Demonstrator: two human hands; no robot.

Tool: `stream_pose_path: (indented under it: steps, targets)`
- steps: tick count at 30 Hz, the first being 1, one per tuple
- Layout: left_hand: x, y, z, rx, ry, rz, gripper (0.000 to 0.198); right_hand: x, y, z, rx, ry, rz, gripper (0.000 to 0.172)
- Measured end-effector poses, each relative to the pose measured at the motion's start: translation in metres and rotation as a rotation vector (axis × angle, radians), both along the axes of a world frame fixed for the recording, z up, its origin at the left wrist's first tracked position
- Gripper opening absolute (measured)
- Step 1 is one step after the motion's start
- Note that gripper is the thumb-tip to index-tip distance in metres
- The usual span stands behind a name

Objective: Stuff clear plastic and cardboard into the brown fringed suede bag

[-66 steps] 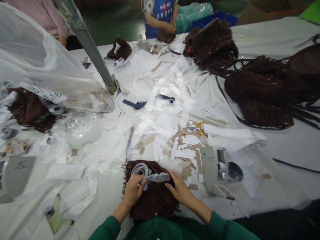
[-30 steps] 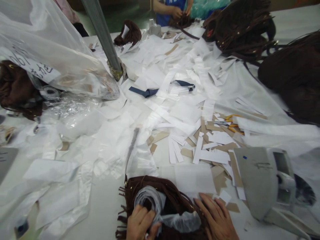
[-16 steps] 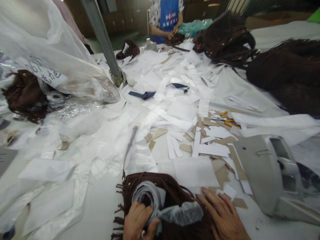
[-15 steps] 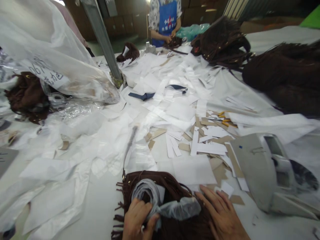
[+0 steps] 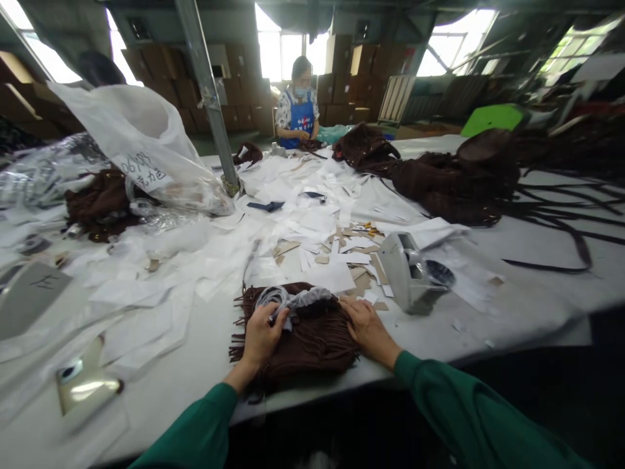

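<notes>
A dark brown fringed bag (image 5: pixel 312 352) lies flat in front of me at the table's near edge. Along its top sits a coiled strip wrapped in greyish translucent plastic (image 5: pixel 310 298). My left hand (image 5: pixel 263 329) is closed on the coiled left end of this wrapped strip, thumb and fingers pinching it. My right hand (image 5: pixel 364 322) lies with outstretched fingers on the bag's right edge, holding nothing. A dark strap runs up from the bag's upper left corner.
White paper and brown card scraps (image 5: pixel 364 270) cover the middle. A grey tape dispenser (image 5: pixel 407 273) stands right of the bag. Yellow-handled pliers (image 5: pixel 370 229) lie beyond. Brown bags (image 5: pixel 454 185) are heaped at right, and a metal post (image 5: pixel 208 91) rises at left. A co-worker (image 5: pixel 299 114) stands opposite.
My view has tilted up and widened, so the bag and both hands appear smaller and my sleeves show. My left hand stays on the wrapped strip, my right on the bag's edge.
</notes>
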State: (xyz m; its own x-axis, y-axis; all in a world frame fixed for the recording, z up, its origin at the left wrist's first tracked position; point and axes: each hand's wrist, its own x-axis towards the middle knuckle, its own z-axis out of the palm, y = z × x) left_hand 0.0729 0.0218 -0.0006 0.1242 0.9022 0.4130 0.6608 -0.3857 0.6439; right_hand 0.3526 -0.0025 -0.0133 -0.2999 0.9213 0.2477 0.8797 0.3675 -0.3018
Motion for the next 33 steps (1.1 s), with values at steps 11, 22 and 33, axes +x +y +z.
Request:
stream_pose_path:
  steps: [11,22,33]
  targets:
    - [0.003,-0.034,-0.002,0.013,-0.003,0.068,0.026,0.000,-0.002,-0.002,0.103,0.024,0.026,0.044]
    - [0.006,-0.048,-0.004,0.002,-0.007,0.061,0.027,0.009,0.031,0.023,0.241,0.153,-0.126,0.034]
    - [0.012,-0.047,-0.003,-0.002,-0.015,0.082,0.019,-0.051,0.214,0.042,-0.034,-0.066,0.158,0.033]
